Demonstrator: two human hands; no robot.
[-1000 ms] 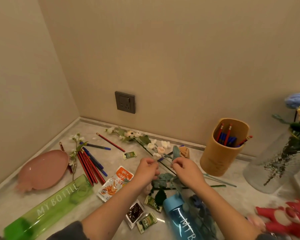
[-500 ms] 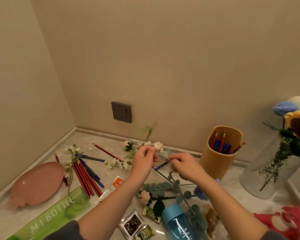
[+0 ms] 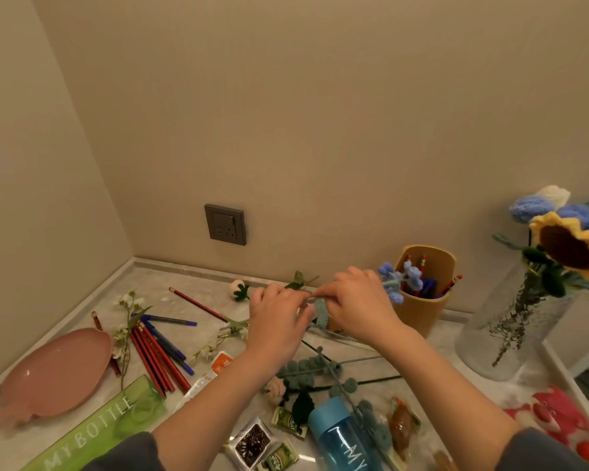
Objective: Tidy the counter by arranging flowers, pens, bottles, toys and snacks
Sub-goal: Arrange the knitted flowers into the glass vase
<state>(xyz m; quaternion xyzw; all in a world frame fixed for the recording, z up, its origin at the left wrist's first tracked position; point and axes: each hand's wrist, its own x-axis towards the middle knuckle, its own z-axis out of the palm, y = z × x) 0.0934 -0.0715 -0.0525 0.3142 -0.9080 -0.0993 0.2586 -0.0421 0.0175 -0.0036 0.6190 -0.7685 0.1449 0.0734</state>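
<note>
Where a second ago our hands worked low among the loose stems, we now had the blue knitted sprig (image 3: pixel 388 269) lifted off the counter (image 3: pixel 191 280), left hand (image 3: pixel 279 317) and right hand (image 3: pixel 357 304) both pinching its stem, probably bound for the glass vase (image 3: pixel 504 334). It already held a sunflower (image 3: pixel 572 249) and blue blooms (image 3: pixel 531 207); the tan cup (image 3: pixel 425 311) held red pencils (image 3: pixel 422 261) and blue pens (image 3: pixel 427 288).

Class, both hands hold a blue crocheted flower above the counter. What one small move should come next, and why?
Probably carry the blue flower sprig rightward toward the glass vase. The left hand and right hand both pinch its stem above the counter, and the vase already holds a sunflower and other blue blooms, so this sprig seems to belong there.
</note>
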